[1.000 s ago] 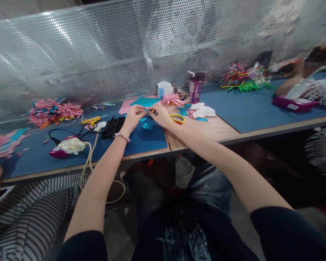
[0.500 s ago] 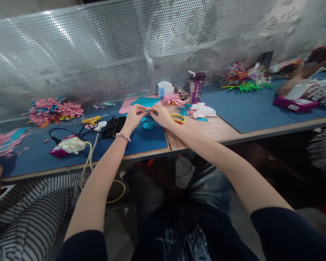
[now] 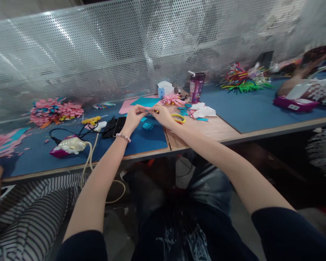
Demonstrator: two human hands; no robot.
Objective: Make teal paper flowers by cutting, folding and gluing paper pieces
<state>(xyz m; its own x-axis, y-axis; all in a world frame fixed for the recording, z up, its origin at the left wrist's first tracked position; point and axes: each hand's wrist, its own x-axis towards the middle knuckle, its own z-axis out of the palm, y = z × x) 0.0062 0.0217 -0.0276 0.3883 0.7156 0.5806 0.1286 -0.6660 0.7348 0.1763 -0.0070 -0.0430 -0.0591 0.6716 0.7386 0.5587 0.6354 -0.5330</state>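
Observation:
My left hand (image 3: 134, 115), with a beaded bracelet (image 3: 123, 137) at the wrist, is closed in a pinch over the blue mat. Its fingertips meet those of my right hand (image 3: 161, 114), which is pinched as well. Whatever lies between the fingertips is too small to make out. Just below the hands, a blue crumpled paper flower (image 3: 148, 125) sits on the mat. Behind them lie flat sheets of blue paper (image 3: 145, 102) and pink paper (image 3: 125, 106). Yellow-handled scissors (image 3: 178, 118) rest by my right wrist, partly hidden by it.
A purple cup with a straw (image 3: 197, 88) stands near the metal screen. Left are a phone (image 3: 120, 124), a yellow glue gun (image 3: 91, 120), a corded power strip (image 3: 70, 145) and pink paper flowers (image 3: 54, 111). White tissue (image 3: 205, 111) lies right. People sit on both sides.
My hands stay almost in place, their fingertips shifting slightly against each other. At the far right, another person's hand has moved a little.

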